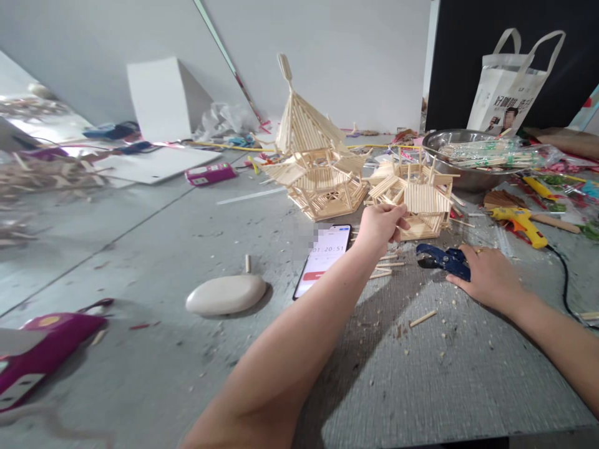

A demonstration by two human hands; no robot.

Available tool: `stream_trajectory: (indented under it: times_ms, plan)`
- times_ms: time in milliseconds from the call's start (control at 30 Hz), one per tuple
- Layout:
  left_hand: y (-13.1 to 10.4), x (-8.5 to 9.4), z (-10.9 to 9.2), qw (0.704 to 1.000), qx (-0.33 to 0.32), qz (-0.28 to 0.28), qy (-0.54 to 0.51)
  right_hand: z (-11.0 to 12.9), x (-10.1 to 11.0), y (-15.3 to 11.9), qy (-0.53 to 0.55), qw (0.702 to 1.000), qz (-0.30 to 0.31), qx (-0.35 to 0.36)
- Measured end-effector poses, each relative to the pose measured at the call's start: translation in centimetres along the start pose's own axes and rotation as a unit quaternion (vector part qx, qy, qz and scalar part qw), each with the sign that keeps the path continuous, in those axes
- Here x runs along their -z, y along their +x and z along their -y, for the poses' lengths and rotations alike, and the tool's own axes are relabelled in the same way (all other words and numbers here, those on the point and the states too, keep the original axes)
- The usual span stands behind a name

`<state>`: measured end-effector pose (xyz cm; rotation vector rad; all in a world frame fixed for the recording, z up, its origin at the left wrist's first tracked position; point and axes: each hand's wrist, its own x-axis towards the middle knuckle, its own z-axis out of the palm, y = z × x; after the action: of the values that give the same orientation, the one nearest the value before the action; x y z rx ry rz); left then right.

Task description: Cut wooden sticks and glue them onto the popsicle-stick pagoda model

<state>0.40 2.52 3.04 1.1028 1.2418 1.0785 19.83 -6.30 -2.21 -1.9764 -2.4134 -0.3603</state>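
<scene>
My left hand (380, 226) reaches to a small wooden-stick building model (428, 199), its fingers pinched together at the front left of the slatted roof panel. Whatever lies between those fingertips is too small to make out. My right hand (491, 274) is closed around the handle end of a blue hand cutter (442, 260), which lies low over the table with its jaws pointing left. Behind and left of my left hand stands a taller stick pagoda (311, 149) with a pointed roof. Loose short sticks (388, 269) lie below my left wrist.
A phone (322, 265) showing a timer lies beside my left forearm, near a pale oval object (226, 295). On the right are a yellow glue gun (519, 224) with a black cord and a metal bowl (437, 171) of bagged sticks. A purple power strip (47, 349) lies left.
</scene>
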Motion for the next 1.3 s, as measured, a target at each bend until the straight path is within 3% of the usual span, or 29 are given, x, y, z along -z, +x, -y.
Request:
stream_trajectory:
  times_ms: [467,633,800,867,933,1033,1100,1200,1300]
  plan:
    - [0.2,0.1,0.2,1.000,-0.003,0.008,-0.012,0.0,-0.3,-0.1,-0.015,1.000,-0.002,0.022]
    - [0.2,0.1,0.6,1.000,-0.025,0.001,-0.009,0.2,-0.8,-0.3,0.023,0.999,0.003,0.029]
    - [-0.5,0.6,0.7,0.995,-0.080,-0.026,0.048,-1.3,-0.2,0.1,0.089,0.993,-0.058,0.051]
    - [-1.2,0.7,0.4,0.990,-0.112,-0.038,0.079,-3.4,0.1,0.6,0.129,0.984,-0.124,0.015]
    - [-2.1,0.6,0.3,0.982,-0.148,-0.030,0.110,-6.1,-0.2,1.1,0.128,0.971,-0.186,-0.078]
    - [-3.8,0.2,0.7,0.962,-0.208,0.013,0.177,-10.2,-1.9,1.7,0.087,0.956,-0.165,-0.227]
    - [-5.0,0.0,1.4,0.936,-0.261,0.054,0.230,-12.1,-3.5,1.9,0.079,0.944,-0.120,-0.297]
    - [-6.3,0.1,2.9,0.909,-0.294,0.109,0.273,-13.4,-5.1,2.1,0.099,0.941,-0.091,-0.310]
    - [-6.8,0.4,4.0,0.907,-0.303,0.117,0.269,-13.6,-5.5,2.2,0.135,0.929,-0.104,-0.330]
